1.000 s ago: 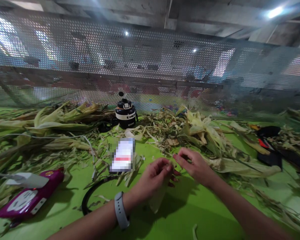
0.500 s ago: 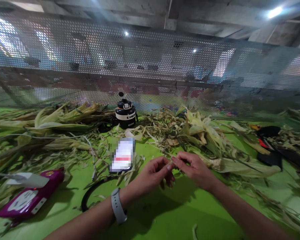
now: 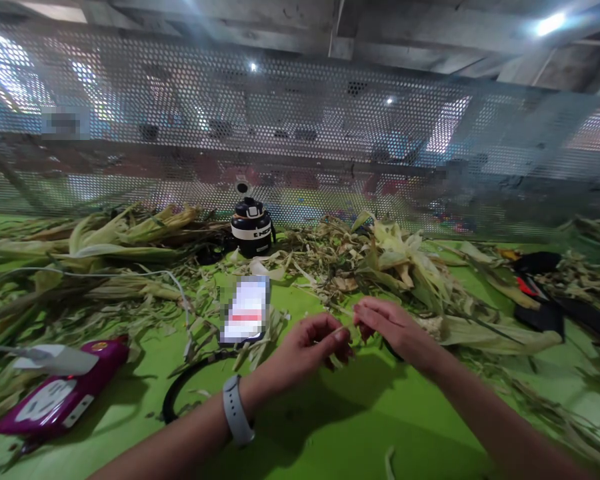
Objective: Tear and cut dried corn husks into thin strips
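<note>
Above the green table, my left hand is closed in a pinch round a thin pale husk strip. Just right of it, with a small gap between them, my right hand has its fingers bent and pressed together; whatever they hold, if anything, is too small to make out. Behind my hands lies a heap of corn husks. A phone with a lit, blurred screen lies left of my left hand.
A black bottle stands near the perforated metal panel. More husks cover the left side. A purple device with a white charger lies front left, near a black ring. Black and red items lie right.
My hands have come apart. The right hand has moved a little right and up from the left, which has stayed almost in place.
</note>
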Available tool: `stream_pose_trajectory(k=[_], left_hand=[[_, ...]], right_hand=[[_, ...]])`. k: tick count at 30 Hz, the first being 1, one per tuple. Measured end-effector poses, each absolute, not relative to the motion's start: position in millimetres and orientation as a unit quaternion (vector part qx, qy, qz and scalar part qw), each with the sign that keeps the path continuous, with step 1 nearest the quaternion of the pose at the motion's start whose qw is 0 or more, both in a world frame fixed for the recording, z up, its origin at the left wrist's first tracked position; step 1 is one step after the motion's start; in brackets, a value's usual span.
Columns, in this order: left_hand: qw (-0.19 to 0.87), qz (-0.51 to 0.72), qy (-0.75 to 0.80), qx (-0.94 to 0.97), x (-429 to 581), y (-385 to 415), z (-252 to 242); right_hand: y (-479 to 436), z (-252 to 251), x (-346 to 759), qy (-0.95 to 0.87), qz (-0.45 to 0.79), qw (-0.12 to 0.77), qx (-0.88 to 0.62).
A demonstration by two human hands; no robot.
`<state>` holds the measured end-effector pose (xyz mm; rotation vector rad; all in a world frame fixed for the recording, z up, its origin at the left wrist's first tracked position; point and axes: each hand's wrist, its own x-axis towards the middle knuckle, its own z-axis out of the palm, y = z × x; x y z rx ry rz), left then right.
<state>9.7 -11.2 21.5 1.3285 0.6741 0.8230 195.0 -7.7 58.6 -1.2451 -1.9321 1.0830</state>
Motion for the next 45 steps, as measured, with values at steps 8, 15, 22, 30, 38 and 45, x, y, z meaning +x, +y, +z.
stream_pose_trajectory(k=[8, 15, 22, 30, 38, 45], left_hand=[[0.587, 0.414, 0.313, 0.621, 5.4, -11.5, 19.6], [0.414, 0.490, 0.331, 0.692, 2.3, -20.1, 30.1], [0.653, 0.466, 0.264, 0.536, 11.9, -18.4, 26.4], [0.658, 0.534, 0.336, 0.410, 13.0, -10.5, 17.4], [0.732, 0.499, 0.328, 0.329, 13.1, -10.0, 14.5], [0.712, 0.483, 0.361, 0.360, 12.6, -8.9, 11.2]], right_hand=[[-4.5, 60.3, 196.6, -0.662, 0.543, 0.255, -0.449], [-3.7, 47.3, 182.6, -0.426, 0.558, 0.508, -0.499], [-21.9, 47.8, 168.8, -0.464, 0.576, 0.465, -0.487], [-24.3, 35.5, 164.8, -0.520, 0.499, 0.492, -0.488], [-23.6, 25.9, 161.0, -0.566, 0.480, 0.445, -0.501], [-28.9, 24.2, 161.3, -0.689, 0.327, 0.405, -0.504]])
